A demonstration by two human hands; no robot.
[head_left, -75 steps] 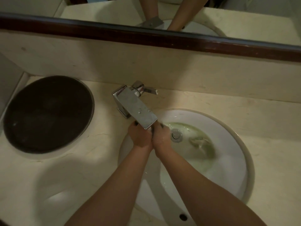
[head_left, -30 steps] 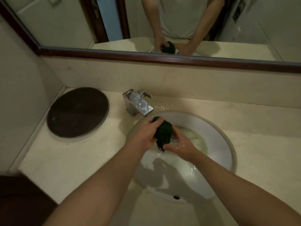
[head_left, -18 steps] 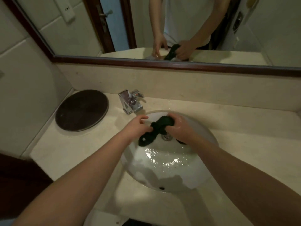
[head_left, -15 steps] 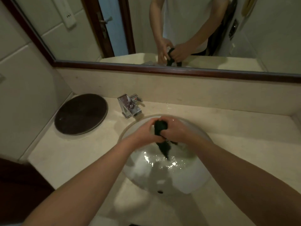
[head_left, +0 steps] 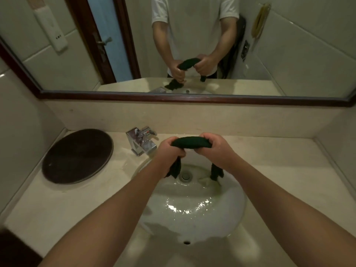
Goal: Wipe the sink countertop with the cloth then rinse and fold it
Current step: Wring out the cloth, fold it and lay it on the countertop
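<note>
Since half a second ago, both hands have lifted and spread apart, stretching the bunched dark green cloth (head_left: 190, 142) into a twisted roll that arches between them above the sink basin (head_left: 194, 216). Left hand (head_left: 170, 151) is fisted tight around the left end of the roll, right hand (head_left: 215, 149) fisted around the right end; a loose tail of cloth hangs below each fist toward the drain (head_left: 185, 176).

No brand, label or readable writing shows anywhere; the chrome faucet (head_left: 141, 143) carries only a small red mark on its lever, too small to make out.

At centre frame the cloth sits just right of the faucet spout and apart from it. Water glints in the bowl, and an overflow hole (head_left: 186, 242) sits at its near rim. Cream countertop (head_left: 279, 170) lies bare and open on the right of the frame, bounded by the raised backsplash behind and a side wall at far right. On the left a dark round disc (head_left: 77, 156) takes up much of the counter, close to the left wall edge and well apart from the hands.

Across the top of the frame, the wood-framed mirror (head_left: 192, 98) reflects the person in a white T-shirt gripping the twisted cloth, with a door and tiled wall behind.
</note>
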